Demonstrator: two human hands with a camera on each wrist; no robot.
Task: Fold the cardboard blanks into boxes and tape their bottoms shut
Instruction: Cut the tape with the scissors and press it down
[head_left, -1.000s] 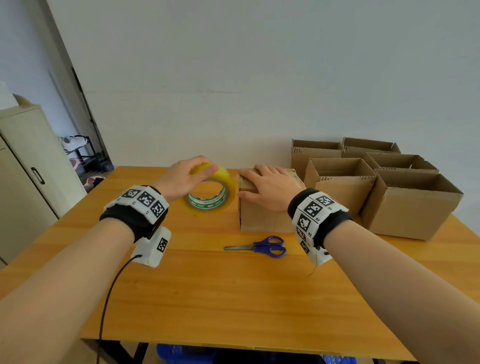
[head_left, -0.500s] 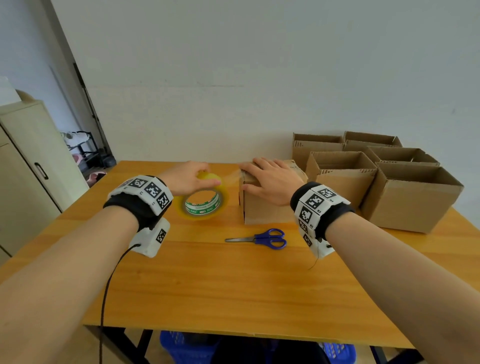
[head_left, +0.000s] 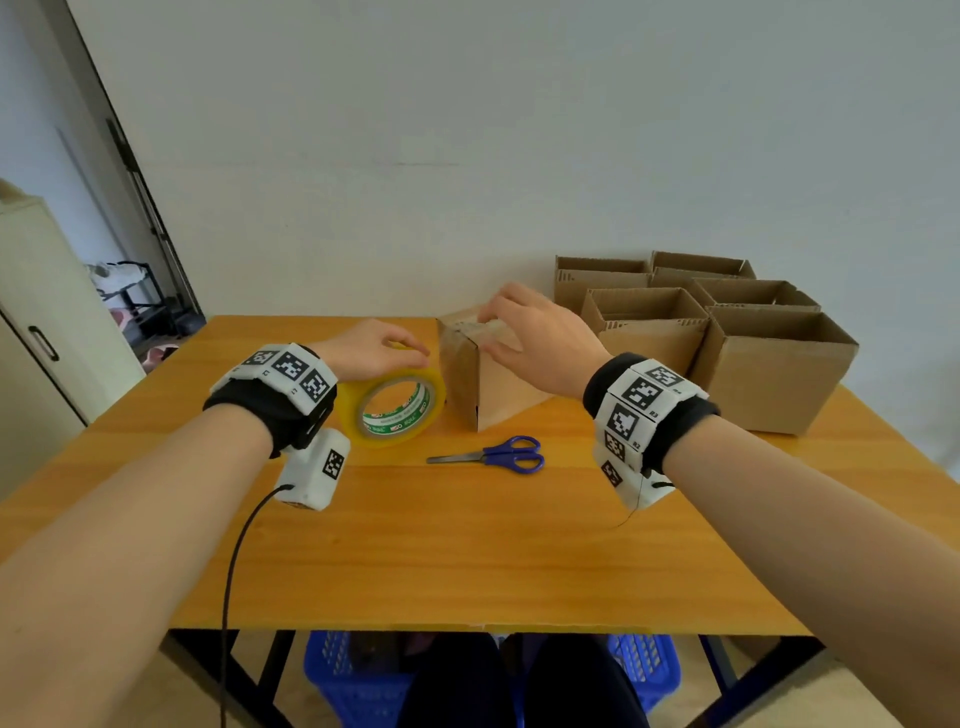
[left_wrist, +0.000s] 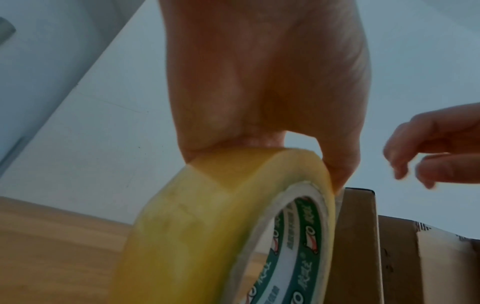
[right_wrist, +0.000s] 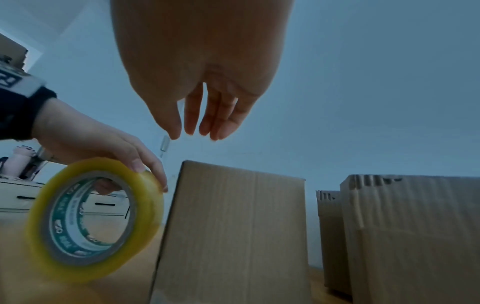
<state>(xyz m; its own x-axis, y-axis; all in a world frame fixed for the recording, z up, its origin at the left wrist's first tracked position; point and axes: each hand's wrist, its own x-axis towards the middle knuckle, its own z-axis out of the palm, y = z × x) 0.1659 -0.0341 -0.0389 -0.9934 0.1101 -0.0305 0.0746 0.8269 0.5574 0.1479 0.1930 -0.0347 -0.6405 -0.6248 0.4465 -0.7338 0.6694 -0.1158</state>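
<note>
Gripping the yellow tape roll (head_left: 392, 410) by its upper rim, the left hand (head_left: 369, 351) holds it on edge just beside the left face of the cardboard box (head_left: 475, 374), its fingers (right_wrist: 145, 164) curled over the top and into the core. The box stands on the wooden bench (head_left: 467, 545) near its middle. The right hand (head_left: 540, 338) is over the box top with fingers (right_wrist: 221, 123) relaxed and spread, grasping nothing; in the right wrist view they hang clear above the cardboard, though from the head view contact cannot be ruled out. Blue-handled scissors (head_left: 498, 456) lie flat on the bench just in front of the box. Several finished open boxes (head_left: 769, 374) cluster at the back right.
</note>
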